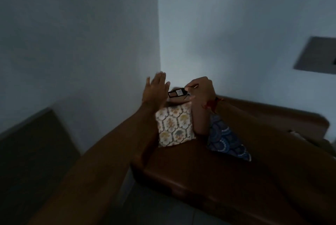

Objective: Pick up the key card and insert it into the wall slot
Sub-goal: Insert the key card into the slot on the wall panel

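Observation:
The room is dim. My right hand (201, 88) pinches a small dark key card (177, 93) with a pale patch on its face, holding it flat in the air near the wall corner. My left hand (156, 90) is raised just left of the card, palm flat and fingers apart, holding nothing. A dark rectangular panel (316, 55) sits on the right wall, far to the right of both hands; whether it is the slot I cannot tell.
A brown sofa (200, 170) fills the lower right, with a floral cushion (173, 126) and a blue patterned cushion (227, 139) under my arms. A dark piece of furniture (31, 152) stands at the lower left. Pale walls meet in a corner behind the hands.

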The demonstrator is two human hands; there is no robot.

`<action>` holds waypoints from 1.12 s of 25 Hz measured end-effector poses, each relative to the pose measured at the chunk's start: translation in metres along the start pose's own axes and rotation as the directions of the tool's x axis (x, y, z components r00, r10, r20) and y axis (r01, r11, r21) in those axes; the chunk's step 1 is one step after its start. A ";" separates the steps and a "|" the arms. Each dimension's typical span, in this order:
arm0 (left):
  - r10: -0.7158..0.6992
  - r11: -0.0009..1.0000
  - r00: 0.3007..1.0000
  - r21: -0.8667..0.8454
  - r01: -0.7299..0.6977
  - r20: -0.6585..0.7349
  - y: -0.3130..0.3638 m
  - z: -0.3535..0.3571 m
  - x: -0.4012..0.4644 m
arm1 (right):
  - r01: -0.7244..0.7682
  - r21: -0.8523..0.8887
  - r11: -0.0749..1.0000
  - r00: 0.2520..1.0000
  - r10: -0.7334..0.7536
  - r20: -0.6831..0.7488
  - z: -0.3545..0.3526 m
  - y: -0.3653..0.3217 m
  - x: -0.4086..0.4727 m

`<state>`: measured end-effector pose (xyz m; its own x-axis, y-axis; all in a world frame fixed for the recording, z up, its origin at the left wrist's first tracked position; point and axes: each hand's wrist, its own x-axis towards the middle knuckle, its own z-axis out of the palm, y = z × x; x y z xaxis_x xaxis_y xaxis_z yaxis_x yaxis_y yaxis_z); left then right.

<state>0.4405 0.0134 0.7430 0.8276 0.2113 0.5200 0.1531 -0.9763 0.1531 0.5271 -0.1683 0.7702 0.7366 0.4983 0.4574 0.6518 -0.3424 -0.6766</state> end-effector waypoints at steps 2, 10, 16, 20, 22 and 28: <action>0.082 0.997 0.996 0.012 -0.081 -0.039 0.058 -0.009 0.036 | -0.031 0.026 0.999 0.998 0.032 -0.048 -0.064 0.010 0.005; 0.345 0.935 0.923 -0.020 -0.353 -0.169 0.292 -0.012 0.118 | -0.109 -0.116 0.987 0.974 0.083 -0.208 -0.319 0.076 -0.022; 0.438 0.886 0.879 -0.074 -0.458 -0.189 0.435 0.004 0.158 | -0.174 -0.229 0.958 0.939 0.091 -0.332 -0.458 0.128 -0.057; 0.498 0.854 0.848 -0.066 -0.516 -0.181 0.513 0.019 0.186 | -0.261 -0.303 0.917 0.885 0.102 -0.454 -0.535 0.164 -0.073; 0.525 0.838 0.832 -0.064 -0.543 -0.181 0.551 0.028 0.197 | -0.267 -0.287 0.920 0.858 0.091 -0.506 -0.567 0.180 -0.076; 0.589 0.806 0.800 0.007 -0.592 -0.118 0.642 0.076 0.241 | -0.273 -0.256 0.927 0.808 0.077 -0.584 -0.636 0.251 -0.071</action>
<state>0.7794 -0.5661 0.9024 0.6879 -0.4001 0.6056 -0.3632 -0.9121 -0.1900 0.7529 -0.7963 0.9349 0.7508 -0.0883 0.6546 0.4498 -0.6574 -0.6046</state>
